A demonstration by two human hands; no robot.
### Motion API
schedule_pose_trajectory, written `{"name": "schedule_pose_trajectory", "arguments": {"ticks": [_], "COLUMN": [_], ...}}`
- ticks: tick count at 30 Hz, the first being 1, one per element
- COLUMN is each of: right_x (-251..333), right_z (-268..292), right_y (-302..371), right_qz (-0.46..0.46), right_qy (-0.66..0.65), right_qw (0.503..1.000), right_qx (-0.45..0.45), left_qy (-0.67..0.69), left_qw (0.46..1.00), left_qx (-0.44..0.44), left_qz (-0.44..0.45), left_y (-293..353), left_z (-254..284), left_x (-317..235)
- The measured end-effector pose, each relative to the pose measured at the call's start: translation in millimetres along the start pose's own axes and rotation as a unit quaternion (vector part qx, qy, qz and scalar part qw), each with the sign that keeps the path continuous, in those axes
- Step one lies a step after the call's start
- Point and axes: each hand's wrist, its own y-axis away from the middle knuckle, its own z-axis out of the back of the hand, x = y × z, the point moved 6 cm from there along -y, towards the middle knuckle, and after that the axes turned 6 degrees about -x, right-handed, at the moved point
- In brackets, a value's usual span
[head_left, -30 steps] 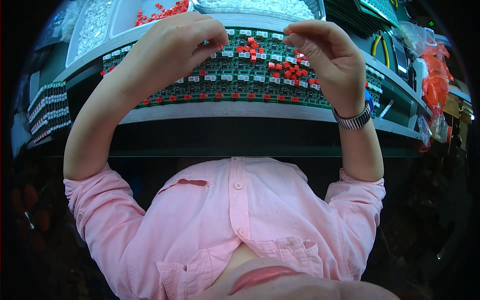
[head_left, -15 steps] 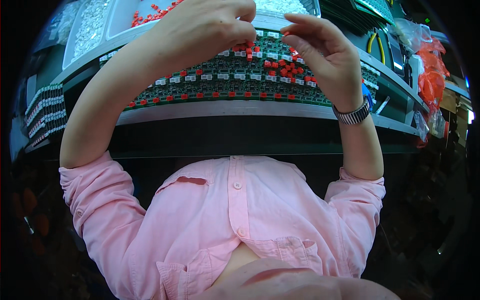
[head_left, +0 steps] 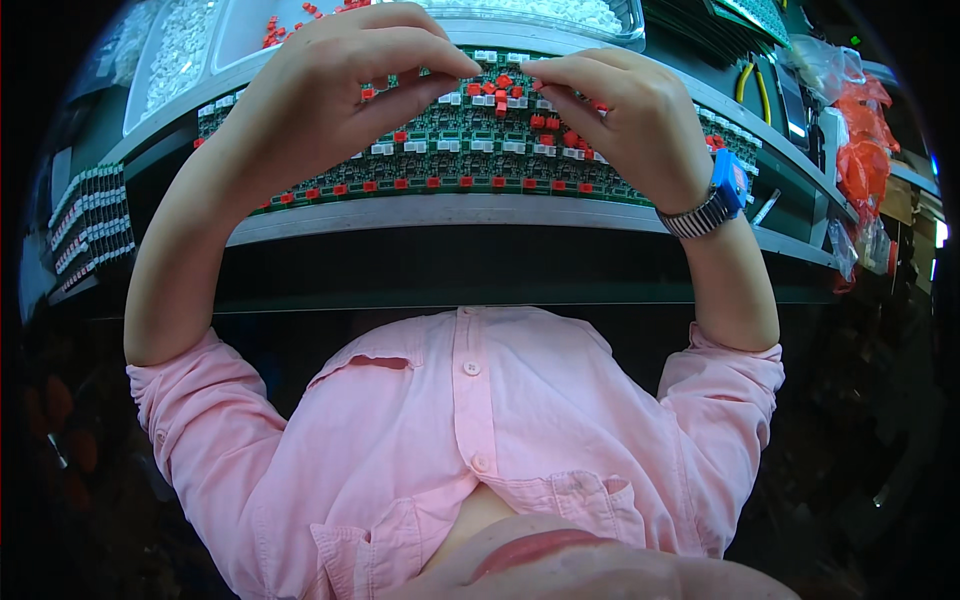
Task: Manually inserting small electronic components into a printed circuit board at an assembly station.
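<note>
A row of green circuit boards [head_left: 440,133] lies in a metal frame, with white and red connectors along the boards. Above its far part, my left hand [head_left: 340,85] has thumb and forefinger stretched out and slightly apart, with nothing visible between them. My right hand [head_left: 630,115] faces it from the other side, thumb and forefinger closed on a small red connector [head_left: 537,86]. Between the fingertips of both hands, several loose red connectors [head_left: 501,98] lie on the boards. More loose ones [head_left: 546,124] are partly covered by my right hand.
The frame's metal rail [head_left: 440,209] runs along the near side. Behind the boards stand a tray of white parts [head_left: 180,65], a tray with red connectors [head_left: 235,45] and a clear box [head_left: 628,22]. Stacked boards [head_left: 92,228] stand left; yellow-handled pliers [head_left: 763,98] and an orange bag [head_left: 866,130] lie right.
My left hand has drawn back left, uncovering boards and red connectors. My right hand has moved left and turned inward, bringing its red connector close to the loose ones.
</note>
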Motion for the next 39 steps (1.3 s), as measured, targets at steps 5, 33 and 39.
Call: {"name": "schedule_pose_trajectory", "arguments": {"ticks": [5, 33, 39], "right_x": [11.8, 0.6, -4.3], "right_z": [-0.2, -7.2, 1.9], "right_y": [-10.8, 11.0, 29.9], "right_qz": [0.067, -0.159, -0.160], "right_qy": [0.117, -0.213, -0.234], "right_qw": [0.991, 0.963, 0.955], "right_qx": [0.025, -0.055, -0.086], "left_qy": [0.012, -0.095, -0.105], "left_qw": [1.000, 0.994, 0.992], "left_qx": [-0.020, 0.061, 0.070], "left_qz": [-0.013, -0.004, 0.001], "left_y": [10.4, 35.1, 37.0], "left_z": [3.9, -7.2, -5.2], "left_x": [2.5, -6.3, -6.8]}}
